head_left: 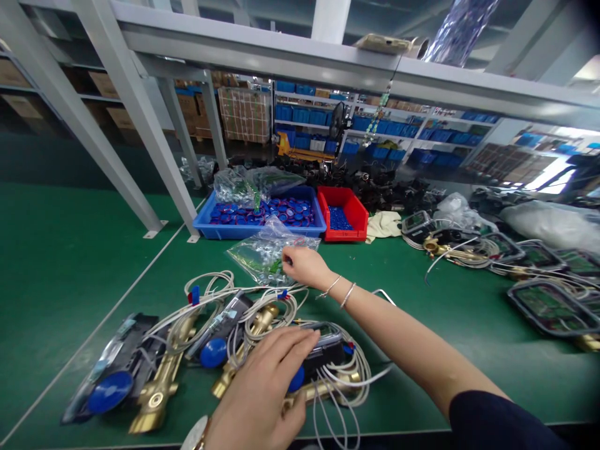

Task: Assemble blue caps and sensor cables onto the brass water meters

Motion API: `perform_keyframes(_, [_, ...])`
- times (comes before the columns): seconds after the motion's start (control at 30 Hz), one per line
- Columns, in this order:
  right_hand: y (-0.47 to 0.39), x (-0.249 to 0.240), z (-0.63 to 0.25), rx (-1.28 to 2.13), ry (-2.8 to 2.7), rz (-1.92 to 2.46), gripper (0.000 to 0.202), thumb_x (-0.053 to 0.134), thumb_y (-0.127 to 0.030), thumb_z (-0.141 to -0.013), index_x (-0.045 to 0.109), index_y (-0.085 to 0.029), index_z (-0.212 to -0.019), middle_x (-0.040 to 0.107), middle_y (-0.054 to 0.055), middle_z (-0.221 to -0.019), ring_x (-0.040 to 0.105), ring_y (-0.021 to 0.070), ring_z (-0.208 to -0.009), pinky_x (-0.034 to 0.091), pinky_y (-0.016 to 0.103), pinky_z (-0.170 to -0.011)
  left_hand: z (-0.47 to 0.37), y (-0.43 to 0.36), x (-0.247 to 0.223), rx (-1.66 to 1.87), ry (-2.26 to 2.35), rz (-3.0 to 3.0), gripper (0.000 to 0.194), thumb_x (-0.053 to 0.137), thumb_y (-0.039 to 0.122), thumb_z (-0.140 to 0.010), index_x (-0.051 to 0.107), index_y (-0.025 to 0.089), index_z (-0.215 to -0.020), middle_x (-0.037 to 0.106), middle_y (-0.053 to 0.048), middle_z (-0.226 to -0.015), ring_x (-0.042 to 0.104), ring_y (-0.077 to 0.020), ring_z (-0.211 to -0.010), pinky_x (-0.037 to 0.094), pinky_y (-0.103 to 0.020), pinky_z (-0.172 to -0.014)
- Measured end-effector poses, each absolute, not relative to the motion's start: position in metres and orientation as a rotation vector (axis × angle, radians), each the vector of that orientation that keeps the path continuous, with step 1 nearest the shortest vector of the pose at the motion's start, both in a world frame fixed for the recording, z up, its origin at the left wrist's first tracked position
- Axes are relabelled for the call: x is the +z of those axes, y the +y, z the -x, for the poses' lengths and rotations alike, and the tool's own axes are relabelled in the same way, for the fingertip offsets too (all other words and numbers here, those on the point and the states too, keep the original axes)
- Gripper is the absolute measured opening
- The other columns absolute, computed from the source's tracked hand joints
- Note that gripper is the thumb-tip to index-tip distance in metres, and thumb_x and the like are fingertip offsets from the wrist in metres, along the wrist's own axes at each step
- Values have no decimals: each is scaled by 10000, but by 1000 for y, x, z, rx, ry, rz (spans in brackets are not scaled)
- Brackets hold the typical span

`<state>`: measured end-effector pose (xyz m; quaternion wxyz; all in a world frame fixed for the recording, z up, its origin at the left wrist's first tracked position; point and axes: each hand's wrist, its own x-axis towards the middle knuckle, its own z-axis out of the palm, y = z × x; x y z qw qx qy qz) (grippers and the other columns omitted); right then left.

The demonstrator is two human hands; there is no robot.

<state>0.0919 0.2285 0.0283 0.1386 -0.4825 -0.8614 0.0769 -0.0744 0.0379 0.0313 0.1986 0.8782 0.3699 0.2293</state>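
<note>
My left hand, a watch on its wrist, reaches over the nearest brass meter body and its black display box. Its fingers are stretched out, the thumb apart; whether it touches the box I cannot tell. My right hand is closed, fingers curled, at a clear plastic bag of small metallic and green parts. What its fingertips hold is hidden. Coiled pale cables surround the nearest meter. Two similar brass meters, one with a blue round cap beside it, the other near a blue cap, lie to the left.
Behind the bag stand a blue tray of blue-and-red caps and a red bin of small blue parts. A pale cloth lies beside the bin. More cabled meters fill the right side. Grey frame legs rise at left.
</note>
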Motion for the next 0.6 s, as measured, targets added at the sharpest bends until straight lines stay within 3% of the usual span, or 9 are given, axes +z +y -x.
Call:
perform_keyframes(0.1, [199,56,-99,173,-2431,1359,166,501,-201,-944,661,-198,-987,689,70,-961,625,194,-901,453,299,-824,76,36,41,962,1058,-2528,668,616,174,-852,418,250,-1486,570,-86,-1434,507,-253,-1345,462,-426,-1131])
perform_keyframes(0.2, [148,82,-105,274,-2512,1069,161,509,-281,-966,665,-239,-959,664,33,-922,606,175,-871,461,281,-796,76,38,49,1315,1371,-2588,575,656,160,-882,484,231,-1425,650,-96,-1323,516,-285,-1312,320,-532,-1185])
perform_keyframes(0.27, [114,95,-113,414,-2539,874,170,499,-295,-978,665,-260,-963,661,20,-902,603,172,-845,469,282,-768,77,40,53,1305,1536,-2596,425,660,207,-909,571,245,-1323,728,-66,-1146,580,-291,-1176,228,-594,-1163])
perform_keyframes(0.37, [82,101,-138,567,-2432,905,173,484,-266,-990,640,-253,-916,651,15,-850,599,172,-805,472,293,-747,79,39,57,1172,1500,-2563,99,585,239,-969,675,262,-1002,727,11,-837,608,-209,-852,308,-484,-993])
perform_keyframes(0.47, [78,89,-174,502,-2272,1174,160,501,-235,-985,596,-230,-856,633,24,-813,578,179,-782,452,310,-724,79,35,56,1100,1474,-2537,149,556,231,-982,647,234,-864,696,26,-794,588,-171,-767,312,-401,-857])
perform_keyframes(0.6, [78,67,-208,204,-2122,1552,130,565,-203,-935,589,-214,-807,636,55,-783,560,226,-811,425,365,-745,68,29,55,1064,1588,-2524,147,571,275,-975,652,233,-859,687,24,-789,586,-179,-774,284,-405,-860])
